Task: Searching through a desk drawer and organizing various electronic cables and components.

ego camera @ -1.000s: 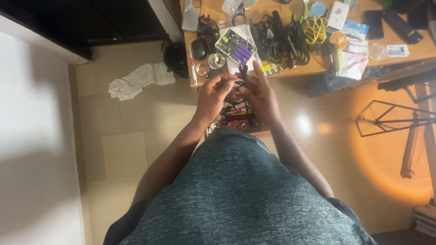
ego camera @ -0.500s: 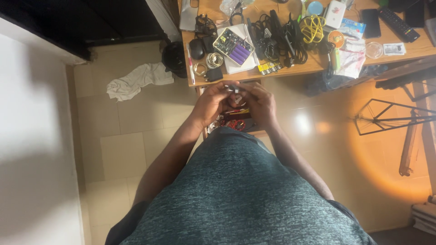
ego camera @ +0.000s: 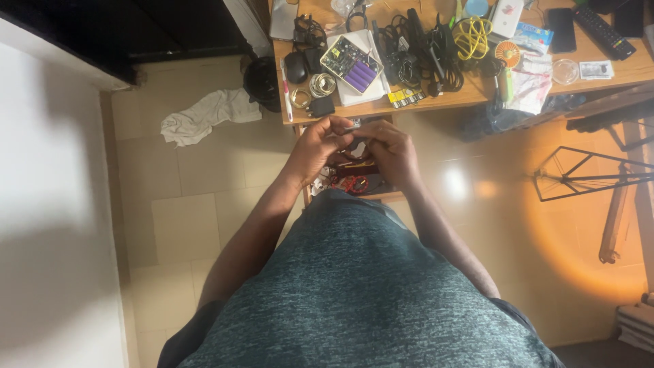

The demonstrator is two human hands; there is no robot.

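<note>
My left hand [ego camera: 319,144] and my right hand [ego camera: 391,151] meet just in front of the wooden desk [ego camera: 477,95], above an open drawer [ego camera: 354,182] with red wires inside. Both hands pinch one small thin metallic object [ego camera: 353,128] between the fingertips; it is too small to identify. On the desk right behind my hands lie a green circuit board with purple battery cells [ego camera: 351,61], a black plug adapter [ego camera: 320,106] and a coil of cable [ego camera: 319,84].
The desk also carries black cables [ego camera: 415,54], a yellow cable coil [ego camera: 473,35], a small orange fan [ego camera: 507,53], a phone [ego camera: 561,28] and a remote [ego camera: 603,31]. A white rag [ego camera: 204,114] lies on the tiled floor. A metal frame [ego camera: 586,174] stands at the right.
My hands have dropped back from over the desk's front edge to above the drawer, still pressed together around the small object. The camera view has shifted slightly.
</note>
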